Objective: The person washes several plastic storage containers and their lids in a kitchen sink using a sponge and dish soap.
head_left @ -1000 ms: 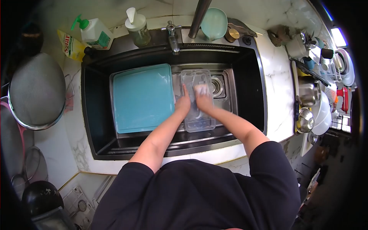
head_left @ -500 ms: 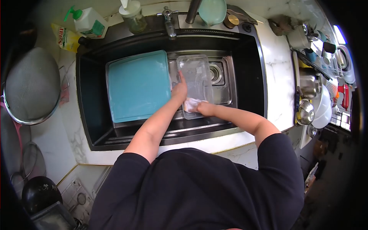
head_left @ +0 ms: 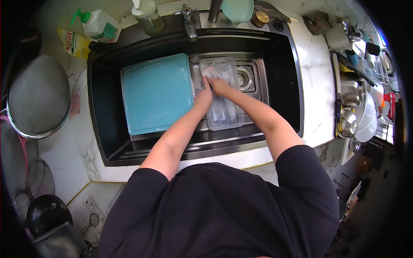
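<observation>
A clear rectangular plastic container (head_left: pixel 232 123) lies in the sink, with whitish soapy streaks across it. My left hand (head_left: pixel 204 96) is closed on its left edge. Over the upper part of the container, my right hand (head_left: pixel 221 87) is closed on a pale pinkish-white cloth (head_left: pixel 209 70), pressing it near the left rim. The fingertips of both hands almost meet there, and part of the cloth is hidden. Left of my hands lies a large turquoise lid or tray (head_left: pixel 157 94), flat in the sink.
The dark sink (head_left: pixel 282 86) has its drain (head_left: pixel 244 79) right of the container. A faucet (head_left: pixel 188 23), a pump bottle (head_left: pixel 101 26), a glass dispenser (head_left: pixel 148 19) and a pale green bowl (head_left: pixel 237 10) stand behind it. A mesh strainer (head_left: pixel 38 94) is at left; steel bowls (head_left: pixel 347 122) are at right.
My right hand has moved with the cloth from the container's near end up toward its far left part. My left hand stays at the left edge.
</observation>
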The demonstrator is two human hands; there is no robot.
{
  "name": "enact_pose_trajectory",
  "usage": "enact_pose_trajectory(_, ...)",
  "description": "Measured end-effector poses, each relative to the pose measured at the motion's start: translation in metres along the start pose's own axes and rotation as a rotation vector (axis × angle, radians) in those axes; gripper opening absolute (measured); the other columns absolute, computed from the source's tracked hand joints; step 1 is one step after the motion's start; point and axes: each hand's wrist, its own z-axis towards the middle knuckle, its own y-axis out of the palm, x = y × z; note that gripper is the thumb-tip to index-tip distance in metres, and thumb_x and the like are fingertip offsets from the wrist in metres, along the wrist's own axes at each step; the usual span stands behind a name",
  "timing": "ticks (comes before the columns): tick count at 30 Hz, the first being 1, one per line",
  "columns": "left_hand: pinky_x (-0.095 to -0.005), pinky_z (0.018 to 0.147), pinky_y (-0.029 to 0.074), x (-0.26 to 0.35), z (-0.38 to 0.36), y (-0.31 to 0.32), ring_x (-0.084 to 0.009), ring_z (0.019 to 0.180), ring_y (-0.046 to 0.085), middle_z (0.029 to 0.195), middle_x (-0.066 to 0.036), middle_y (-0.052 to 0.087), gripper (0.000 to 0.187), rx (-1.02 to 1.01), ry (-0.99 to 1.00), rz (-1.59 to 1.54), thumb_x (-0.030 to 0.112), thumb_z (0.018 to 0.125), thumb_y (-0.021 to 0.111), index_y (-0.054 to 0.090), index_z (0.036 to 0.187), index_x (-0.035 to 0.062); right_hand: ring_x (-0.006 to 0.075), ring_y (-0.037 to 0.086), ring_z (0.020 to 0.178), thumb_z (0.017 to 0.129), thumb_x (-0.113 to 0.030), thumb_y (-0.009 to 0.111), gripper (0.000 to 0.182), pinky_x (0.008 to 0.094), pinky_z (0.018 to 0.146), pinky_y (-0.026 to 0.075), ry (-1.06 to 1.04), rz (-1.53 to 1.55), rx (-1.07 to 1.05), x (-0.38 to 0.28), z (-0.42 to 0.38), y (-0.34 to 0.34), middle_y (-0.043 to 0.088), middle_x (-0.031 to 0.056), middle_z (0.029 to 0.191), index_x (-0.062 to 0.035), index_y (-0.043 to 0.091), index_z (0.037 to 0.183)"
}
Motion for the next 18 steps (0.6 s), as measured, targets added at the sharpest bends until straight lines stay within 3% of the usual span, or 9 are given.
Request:
enact_pose_trajectory(3,-0.0457,0.064,0.047,-0.006,0.0,0.009,-0.0385,0.069,0.059,0.079,-0.029,0.058,0.073,0.088,0.076,-0.009,0.003,0.077,0.037,-0.012,0.131,-0.0042,0.0375,0.057,0.082,0.078,-0.01,0.041,0.034,0.0436,0.074,0.045,-0.111,-0.077,-0.287,0.0,-0.048,0.009,0.058,0.0244,0.089,-0.0075,0.052,0.11)
enact_pose_trajectory(5,-0.045,0.063,0.048,-0.008,0.003,0.012,-0.0351,0.07,0.061,0.08,-0.025,0.06,0.076,0.103,0.062,0.051,0.005,0.078,0.04,-0.012,0.133,0.0009,0.0365,0.057,0.083,0.078,-0.01,0.041,0.034,0.0428,0.075,0.045,-0.143,-0.106,-0.406,-0.008,-0.08,0.007,0.057,0.0245,0.092,-0.0085,0.053,0.11)
enact_pose_trajectory(7,-0.0444,0.063,0.049,-0.003,0.0,0.008,-0.0343,0.069,0.061,0.08,-0.025,0.06,0.076,0.097,0.036,0.041,0.005,0.078,0.04,-0.012,0.133,0.0012,0.0347,0.057,0.086,0.078,-0.01,0.04,0.037,0.0425,0.081,0.042,-0.313,0.008,-0.579,-0.015,-0.104,0.008,0.054,0.023,0.103,-0.0121,0.052,0.113)
enact_pose_trajectory(14,-0.0416,0.062,0.049,0.0,-0.003,0.004,-0.0326,0.069,0.062,0.081,-0.023,0.061,0.076,0.108,-0.023,0.055,0.005,0.078,0.041,-0.011,0.133,0.0016,0.0292,0.057,0.093,0.078,-0.01,0.039,0.042,0.043,0.094,0.034,-0.597,-0.34,-0.642,-0.026,-0.115,0.008,0.053,0.0122,0.113,-0.0188,0.048,0.119)
enact_pose_trajectory(16,-0.0419,0.063,0.049,0.0,0.0,0.004,-0.0325,0.07,0.062,0.083,-0.023,0.061,0.076,0.104,-0.036,0.066,0.005,0.078,0.041,-0.011,0.134,0.0027,0.0268,0.057,0.094,0.079,-0.012,0.039,0.042,0.0418,0.095,0.034,-0.814,-0.268,-0.37,-0.019,-0.112,0.007,0.053,0.0092,0.115,-0.0217,0.048,0.119)
enact_pose_trajectory(17,-0.0421,0.064,0.049,-0.001,0.001,0.005,-0.0324,0.071,0.062,0.084,-0.023,0.061,0.076,0.085,-0.045,0.072,0.005,0.079,0.04,-0.011,0.134,0.0038,0.0268,0.057,0.094,0.079,-0.012,0.039,0.042,0.0418,0.095,0.034,-0.823,-0.267,-0.369,-0.013,-0.106,0.01,0.053,0.0092,0.115,-0.0217,0.048,0.119)
enact_pose_trajectory(18,-0.0421,0.064,0.049,-0.001,0.0,0.003,-0.0324,0.071,0.062,0.084,-0.023,0.061,0.076,0.086,-0.053,0.071,0.005,0.079,0.04,-0.011,0.134,0.0038,0.0266,0.054,0.098,0.08,-0.013,0.038,0.042,0.0422,0.094,0.034,-0.834,-0.334,-0.583,-0.005,-0.097,0.011,0.051,0.0082,0.117,-0.0231,0.048,0.119)
